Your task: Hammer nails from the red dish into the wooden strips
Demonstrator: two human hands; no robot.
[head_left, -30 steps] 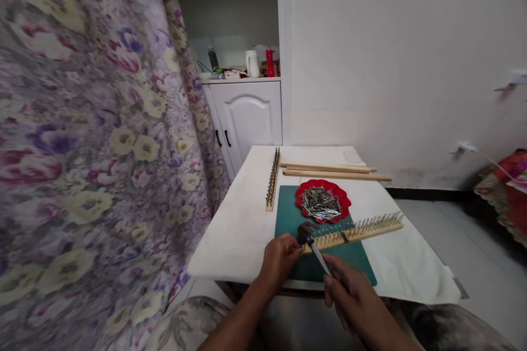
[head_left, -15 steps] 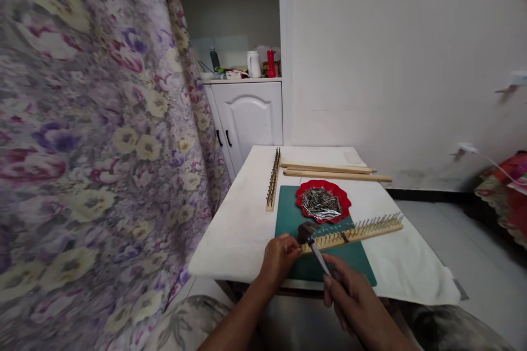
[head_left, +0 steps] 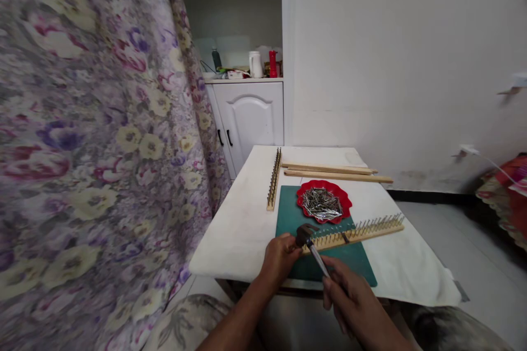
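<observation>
Free to pass over white cloth (head_left: 230, 247) left of green mat (head_left: 358, 256), up to nailed strip (head_left: 274, 181) at back left, and over right front corner beyond nail-studded board (head_left: 362, 236). Blocked at board's left end by left hand (head_left: 282, 256) and hammer (head_left: 317, 256) in right hand (head_left: 349, 293), then by raised nails (head_left: 381, 222) along to the right. Tight between those nails and red dish (head_left: 347, 205), barred low at back by bare wooden strips (head_left: 337, 176).

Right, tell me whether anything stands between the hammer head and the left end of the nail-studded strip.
Possibly the left hand: its fingertips are at that end of the nail-studded strip, close beside the hammer head. Whether they lie directly underneath is hidden. The red dish sits beyond the strip, out of the way.
</observation>
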